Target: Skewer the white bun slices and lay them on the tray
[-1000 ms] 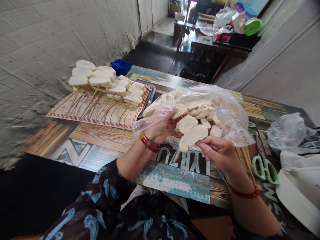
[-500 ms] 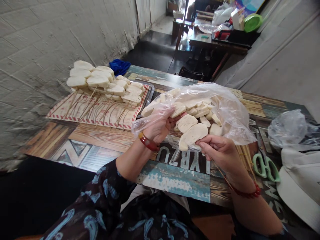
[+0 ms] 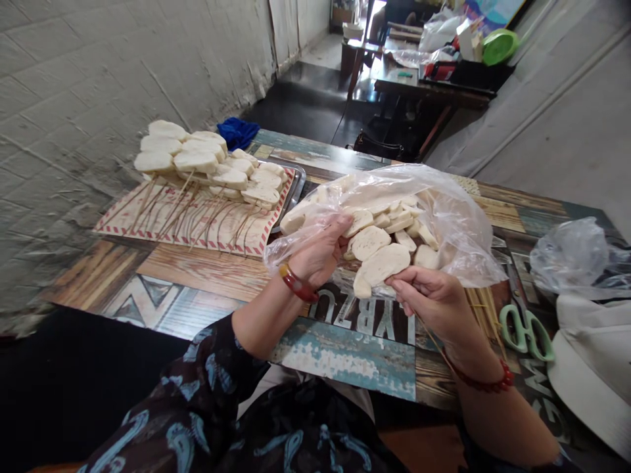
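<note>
On the person's left side of the table [image 3: 197, 269], a large pile of skewered slices [image 3: 200, 157] is already made up, stacked in layers on printed paper [image 3: 113, 223], with the thin sticks pointing back towards the person and a metal tray [image 3: 297, 190] showing at the paper's far right edge. Many pale slices [image 3: 371, 243] lie loose in and at the mouth of a clear plastic bag [image 3: 463, 230], so a good share looks to be left without sticks, though the plastic hides how many. The right hand [image 3: 434, 299] is closed in a pinch, thumb and fingers together on a thin skewer [image 3: 428, 335] right by the edge of a long oval slice [image 3: 389, 261]; the skewer runs back under the palm towards the wrist, and its tip is out of sight, so how far it goes in cannot be told. The left hand [image 3: 320, 253] is at the near left edge of the bag, fingers curled and thumb against a slice at the opening; it is partly closed, but whether it grips that slice or only rests on it is unclear. Beyond the right wrist lie a bundle of sticks [image 3: 480, 312] and green-handled scissors [image 3: 527, 316], with a white cap [image 3: 591, 355] and a crumpled plastic bag [image 3: 566, 259] further right. A blue cloth [image 3: 238, 133] sits at the table's far edge, behind the pile.
</note>
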`<action>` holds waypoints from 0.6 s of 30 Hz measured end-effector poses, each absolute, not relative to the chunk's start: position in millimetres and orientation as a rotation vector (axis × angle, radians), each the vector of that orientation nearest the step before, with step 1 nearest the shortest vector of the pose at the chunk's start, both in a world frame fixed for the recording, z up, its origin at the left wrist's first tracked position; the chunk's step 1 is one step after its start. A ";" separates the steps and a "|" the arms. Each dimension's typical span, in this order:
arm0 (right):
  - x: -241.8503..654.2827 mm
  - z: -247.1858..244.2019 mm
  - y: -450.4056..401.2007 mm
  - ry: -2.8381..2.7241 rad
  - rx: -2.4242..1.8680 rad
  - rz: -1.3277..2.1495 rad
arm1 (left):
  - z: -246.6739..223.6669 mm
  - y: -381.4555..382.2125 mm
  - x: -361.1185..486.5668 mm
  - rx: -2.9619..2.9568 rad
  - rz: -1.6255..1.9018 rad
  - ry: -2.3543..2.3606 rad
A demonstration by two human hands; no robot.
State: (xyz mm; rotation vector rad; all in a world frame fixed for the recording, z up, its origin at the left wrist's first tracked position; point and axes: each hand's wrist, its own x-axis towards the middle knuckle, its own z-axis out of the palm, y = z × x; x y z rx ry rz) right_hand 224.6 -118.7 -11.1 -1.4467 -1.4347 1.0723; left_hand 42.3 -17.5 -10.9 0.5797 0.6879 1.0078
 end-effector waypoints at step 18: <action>223.6 -17.6 -116.8 -1.388 -1.447 1.112 | -9.9 -16.7 39.5 0.603 1.017 0.653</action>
